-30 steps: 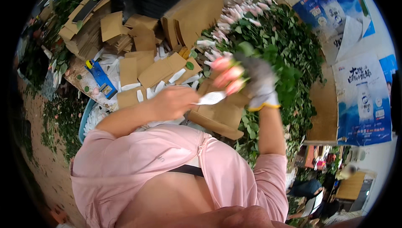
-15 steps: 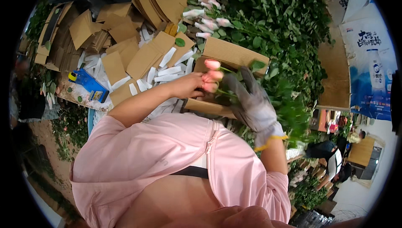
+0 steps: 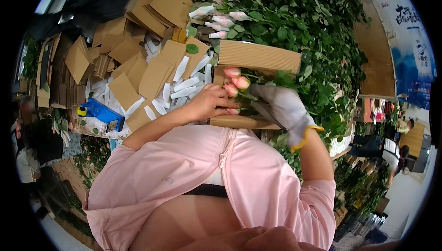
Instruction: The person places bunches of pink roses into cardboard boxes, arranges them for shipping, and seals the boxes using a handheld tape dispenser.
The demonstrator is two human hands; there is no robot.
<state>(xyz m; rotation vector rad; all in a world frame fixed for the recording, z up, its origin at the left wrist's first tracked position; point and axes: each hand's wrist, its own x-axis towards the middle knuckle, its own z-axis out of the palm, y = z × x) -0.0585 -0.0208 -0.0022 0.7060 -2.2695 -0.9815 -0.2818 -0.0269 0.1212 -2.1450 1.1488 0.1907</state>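
FYI your roses (image 3: 240, 83) are in the open cardboard wrap (image 3: 258, 57), 4 heads visible; heads point to 9 o'clock, stems run off to 3, so the long axis is approx 9-to-3. Directions are from the roses btw. Your bare left hand (image 3: 209, 103) sits at 8, fingers bent and a bit apart by the lowest head; can't tell if they grip it. Your gloved right hand (image 3: 281, 106) is at 4, fingers over the stems; can't tell if they're closed on them tbh. Also: 1 blue tool (image 3: 103, 115) w/ yellow end at 9, loose white sleeves (image 3: 186, 84) nearer at 9, too many to count, and white-sleeved buds (image 3: 223, 21) at 12.
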